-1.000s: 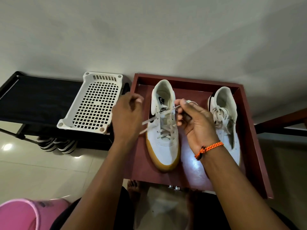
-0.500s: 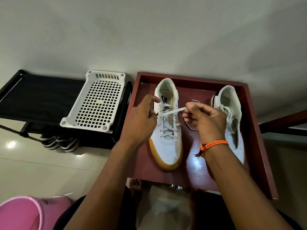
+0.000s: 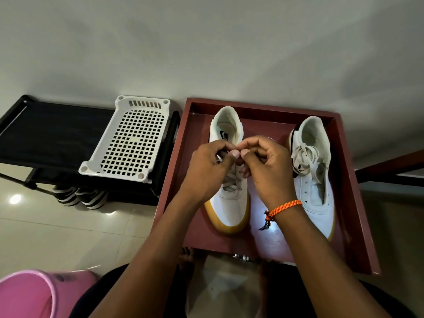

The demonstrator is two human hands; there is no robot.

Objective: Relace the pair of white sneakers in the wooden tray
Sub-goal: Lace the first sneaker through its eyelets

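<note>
Two white sneakers stand in the reddish wooden tray [image 3: 358,203], toes toward me. The left sneaker [image 3: 229,207] has a yellow sole and crossed laces over its tongue. Above its upper eyelets my left hand [image 3: 207,171] and my right hand [image 3: 267,168] meet, fingers curled, each pinching a part of the white lace [image 3: 230,180]; the lace ends are hidden between the fingers. The right sneaker [image 3: 314,187] lies apart at the tray's right side with its lace [image 3: 306,157] bunched loosely on the tongue and empty eyelets below.
A white perforated plastic basket [image 3: 128,143] sits on a black shoe rack [image 3: 46,134] left of the tray, with striped sandals [image 3: 78,196] under it. A pink bucket [image 3: 27,294] is at bottom left. My bare feet show below the tray's front edge. A wall rises behind.
Both hands have come together over the left sneaker's top eyelets; earlier they were apart, pulling the lace taut sideways between them.
</note>
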